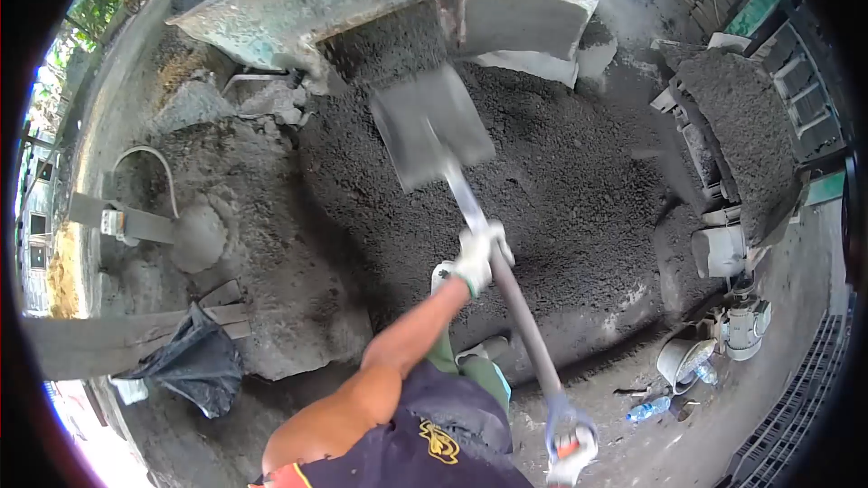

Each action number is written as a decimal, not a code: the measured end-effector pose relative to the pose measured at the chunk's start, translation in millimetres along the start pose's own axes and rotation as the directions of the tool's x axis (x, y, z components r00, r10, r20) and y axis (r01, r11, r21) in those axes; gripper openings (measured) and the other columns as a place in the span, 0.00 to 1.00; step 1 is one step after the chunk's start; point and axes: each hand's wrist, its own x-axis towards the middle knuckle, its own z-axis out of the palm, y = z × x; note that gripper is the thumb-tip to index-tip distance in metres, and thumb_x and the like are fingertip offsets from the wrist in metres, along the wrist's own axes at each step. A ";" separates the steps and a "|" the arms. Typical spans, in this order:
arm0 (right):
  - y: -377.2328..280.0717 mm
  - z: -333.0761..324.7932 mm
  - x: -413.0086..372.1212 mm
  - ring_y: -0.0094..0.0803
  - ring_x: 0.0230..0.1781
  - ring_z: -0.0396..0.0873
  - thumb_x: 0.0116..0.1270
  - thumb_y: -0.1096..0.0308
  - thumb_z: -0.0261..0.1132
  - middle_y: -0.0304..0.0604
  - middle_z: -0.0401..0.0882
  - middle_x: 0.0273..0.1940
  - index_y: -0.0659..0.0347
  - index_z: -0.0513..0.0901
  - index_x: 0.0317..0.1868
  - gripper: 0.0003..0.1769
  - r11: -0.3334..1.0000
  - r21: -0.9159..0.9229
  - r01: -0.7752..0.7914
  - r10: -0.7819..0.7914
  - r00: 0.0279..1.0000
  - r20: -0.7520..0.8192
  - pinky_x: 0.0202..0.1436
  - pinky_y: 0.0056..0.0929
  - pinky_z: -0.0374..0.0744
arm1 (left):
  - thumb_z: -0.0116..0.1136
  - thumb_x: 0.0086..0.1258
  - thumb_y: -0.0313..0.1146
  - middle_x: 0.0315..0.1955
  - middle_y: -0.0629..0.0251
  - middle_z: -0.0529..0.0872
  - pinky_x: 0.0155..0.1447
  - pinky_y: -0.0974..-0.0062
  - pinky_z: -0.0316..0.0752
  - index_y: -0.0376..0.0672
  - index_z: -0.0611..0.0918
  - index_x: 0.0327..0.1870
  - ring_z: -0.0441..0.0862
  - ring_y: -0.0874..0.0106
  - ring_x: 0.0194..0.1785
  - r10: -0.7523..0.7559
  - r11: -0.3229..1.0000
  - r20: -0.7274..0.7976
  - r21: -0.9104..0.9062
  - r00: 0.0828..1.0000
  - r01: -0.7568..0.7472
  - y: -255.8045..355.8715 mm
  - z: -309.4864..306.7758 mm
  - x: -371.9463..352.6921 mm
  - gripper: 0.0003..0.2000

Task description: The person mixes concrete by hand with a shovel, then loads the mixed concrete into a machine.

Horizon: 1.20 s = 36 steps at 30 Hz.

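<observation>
A shovel [517, 294] slants across the middle of the view, its flat square blade [429, 126] over the dark grainy material and slightly blurred by motion. No load is visible on the blade. In a white glove, my left hand [479, 258] is wrapped round the shaft below the blade. My right hand [574, 458], also gloved, is closed on the grip at the bottom right, beside my body. The heap of dark grainy material [579, 181] spreads under and around the blade. Past the blade is an opening [384, 41] in a worn greenish metal panel, with more dark material in it.
A curved metal plate [520, 23] stands behind the blade. At right, a long trough or conveyor [741, 117] carries grey material, with a motor [746, 330] below it. A bucket [683, 361] and plastic bottle [649, 410] lie on the floor. A black plastic bag [194, 361] hangs at left.
</observation>
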 end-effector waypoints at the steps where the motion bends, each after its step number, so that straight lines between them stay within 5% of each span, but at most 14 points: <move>1: 7.8 -60.0 14.5 0.21 0.15 0.63 0.61 0.66 0.65 0.29 0.62 0.19 0.50 0.74 0.29 0.07 0.992 0.049 -0.116 0.102 0.968 0.229 0.17 0.28 0.66 | 0.63 0.62 0.27 0.18 0.60 0.79 0.24 0.55 0.82 0.40 0.80 0.33 0.81 0.60 0.19 -0.117 0.992 -0.074 -0.057 0.990 0.113 -44.8 -10.9 9.9 0.04; 2: -23.3 -23.5 -33.2 0.43 0.43 0.86 0.57 0.73 0.67 0.49 0.87 0.43 0.63 0.88 0.40 0.11 0.987 -0.109 -0.121 0.083 0.949 -0.306 0.47 0.40 0.85 | 0.63 0.62 0.27 0.18 0.60 0.79 0.25 0.54 0.82 0.40 0.80 0.33 0.81 0.60 0.18 -0.250 0.965 -0.150 -0.122 0.957 0.233 -88.9 -23.4 17.8 0.04; 4: -40.5 -38.3 -46.1 0.40 0.38 0.84 0.58 0.68 0.68 0.44 0.87 0.43 0.57 0.89 0.42 0.12 0.965 -0.184 -0.187 0.106 0.919 -0.379 0.46 0.45 0.86 | 0.64 0.62 0.28 0.18 0.59 0.79 0.24 0.52 0.82 0.39 0.81 0.33 0.81 0.59 0.18 -0.473 0.870 -0.194 -0.260 0.860 0.420 -129.0 -37.3 19.5 0.04; 7: -45.1 45.3 -21.0 0.40 0.39 0.85 0.60 0.69 0.68 0.42 0.88 0.42 0.53 0.88 0.42 0.09 0.932 -0.306 -0.193 0.114 0.960 -0.257 0.45 0.46 0.86 | 0.63 0.63 0.28 0.18 0.59 0.80 0.24 0.53 0.82 0.39 0.81 0.31 0.81 0.58 0.19 -0.418 0.905 -0.267 -0.205 0.868 0.372 -110.7 -66.1 66.0 0.04; 10: 11.4 191.1 42.5 0.25 0.16 0.63 0.61 0.73 0.63 0.30 0.63 0.19 0.58 0.77 0.33 0.03 0.968 -0.174 -0.180 0.149 0.973 -0.177 0.18 0.29 0.68 | 0.58 0.66 0.43 0.18 0.54 0.82 0.33 0.60 0.82 0.38 0.80 0.27 0.81 0.61 0.22 -0.063 0.987 -0.233 0.132 0.970 0.096 10.9 -102.3 147.8 0.15; 11: 32.9 218.9 63.4 0.25 0.17 0.65 0.62 0.74 0.63 0.31 0.65 0.21 0.58 0.77 0.34 0.03 0.965 -0.129 -0.227 0.200 0.960 -0.194 0.19 0.29 0.69 | 0.59 0.66 0.40 0.18 0.56 0.81 0.33 0.56 0.82 0.39 0.79 0.30 0.79 0.61 0.21 0.004 0.950 -0.176 0.307 0.984 0.051 50.7 -120.9 182.8 0.13; 12: 56.0 233.0 83.4 0.26 0.19 0.66 0.62 0.76 0.62 0.33 0.66 0.22 0.58 0.77 0.36 0.03 0.959 -0.083 -0.272 0.251 0.946 -0.205 0.20 0.30 0.69 | 0.63 0.65 0.37 0.20 0.59 0.80 0.32 0.53 0.83 0.39 0.79 0.33 0.79 0.61 0.21 -0.218 0.975 -0.206 -0.085 0.954 0.205 56.8 -137.2 228.9 0.10; 16: 172.6 131.3 139.4 0.28 0.20 0.68 0.61 0.78 0.62 0.37 0.69 0.27 0.59 0.75 0.37 0.06 0.970 -0.239 -0.033 -0.014 0.981 -0.192 0.21 0.31 0.71 | 0.67 0.63 0.32 0.21 0.60 0.78 0.29 0.54 0.83 0.40 0.80 0.35 0.79 0.61 0.21 -0.139 0.990 -0.374 -0.056 0.917 0.127 13.3 -166.7 245.0 0.08; 18: 138.3 161.7 104.9 0.27 0.19 0.67 0.60 0.78 0.61 0.36 0.68 0.25 0.58 0.74 0.38 0.07 0.971 -0.103 -0.216 0.189 0.955 -0.228 0.21 0.30 0.70 | 0.66 0.63 0.32 0.20 0.59 0.80 0.26 0.59 0.81 0.39 0.80 0.33 0.79 0.63 0.21 -0.113 0.992 -0.335 0.019 0.935 0.127 9.6 -162.1 224.8 0.07; 23: 94.1 88.6 27.0 0.24 0.11 0.66 0.54 0.70 0.61 0.31 0.66 0.17 0.60 0.82 0.36 0.09 0.976 -0.104 -0.194 0.146 0.925 -0.352 0.12 0.30 0.72 | 0.64 0.63 0.31 0.21 0.59 0.81 0.24 0.64 0.80 0.37 0.82 0.35 0.79 0.65 0.18 -0.140 0.990 -0.347 -0.023 0.927 0.141 -15.1 -135.2 104.8 0.07; 27: 77.5 39.2 0.3 0.27 0.17 0.75 0.54 0.67 0.62 0.37 0.78 0.23 0.62 0.84 0.38 0.12 0.960 -0.009 -0.279 0.267 0.925 -0.269 0.20 0.29 0.80 | 0.65 0.63 0.27 0.19 0.61 0.80 0.23 0.62 0.82 0.36 0.83 0.39 0.81 0.64 0.18 -0.155 0.988 -0.327 -0.043 0.932 0.149 -18.2 -120.2 36.9 0.07; 29: 106.1 30.7 30.5 0.27 0.20 0.77 0.54 0.66 0.62 0.39 0.81 0.26 0.62 0.84 0.38 0.13 0.946 0.093 -0.311 0.324 0.926 -0.193 0.23 0.30 0.81 | 0.65 0.63 0.27 0.20 0.61 0.80 0.24 0.62 0.82 0.36 0.82 0.39 0.81 0.63 0.18 0.007 1.000 -0.275 -0.008 0.961 -0.009 37.9 -88.0 15.5 0.07; 32: 114.0 89.8 73.7 0.31 0.17 0.67 0.61 0.65 0.61 0.34 0.65 0.21 0.54 0.72 0.28 0.07 0.908 0.183 -0.377 0.317 0.903 0.290 0.22 0.33 0.71 | 0.64 0.64 0.30 0.19 0.57 0.81 0.26 0.65 0.79 0.37 0.81 0.37 0.81 0.62 0.19 0.414 0.909 -0.036 0.073 0.910 -0.411 162.3 -31.4 -3.8 0.06; 36: -44.9 244.3 -42.0 0.32 0.20 0.71 0.66 0.69 0.67 0.36 0.67 0.22 0.59 0.74 0.34 0.08 0.975 0.154 -0.161 0.107 0.945 0.310 0.23 0.35 0.75 | 0.64 0.71 0.34 0.22 0.64 0.82 0.28 0.68 0.81 0.39 0.80 0.41 0.81 0.67 0.20 0.709 0.703 0.121 -0.057 0.694 -0.709 314.3 61.8 -47.8 0.09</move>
